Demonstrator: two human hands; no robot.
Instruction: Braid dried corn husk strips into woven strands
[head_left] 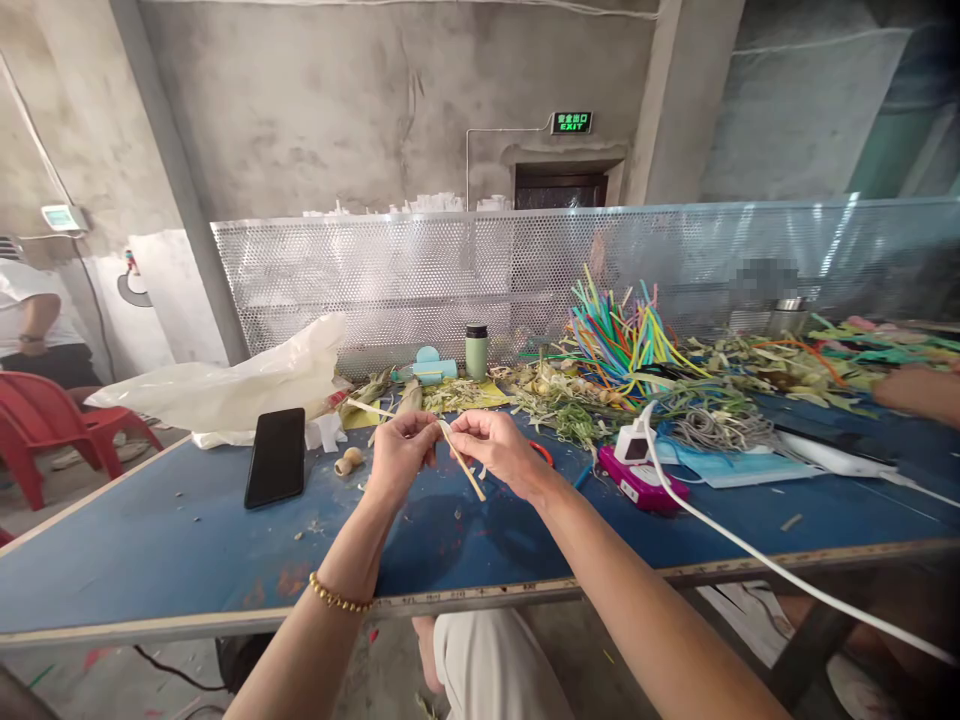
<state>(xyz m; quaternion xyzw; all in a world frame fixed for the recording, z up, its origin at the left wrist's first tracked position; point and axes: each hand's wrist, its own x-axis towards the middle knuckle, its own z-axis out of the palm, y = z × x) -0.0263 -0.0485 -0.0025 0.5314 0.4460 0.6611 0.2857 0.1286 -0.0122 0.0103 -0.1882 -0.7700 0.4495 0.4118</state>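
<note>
Over the blue table (187, 560), my left hand (403, 452) and my right hand (495, 450) are close together with fingertips pinched. Between them they hold a thin, pale strip (471, 480) that looks like dried plant leaf or husk. One end points down toward me, and a pale length also sticks out to the upper left behind my left hand. The exact grip point is partly hidden by my fingers. A gold bead bracelet (337, 598) is on my left wrist. Left of my hands lie small tan, round pieces (348, 461).
A black phone (275, 458) and a plastic bag (225, 385) lie left. Behind are a green bottle (476, 352), dried leaf scraps (555, 395) and colourful stems (626, 335). At right are a purple power strip (641, 482), a white cable (720, 545) and another person's hand (915, 392).
</note>
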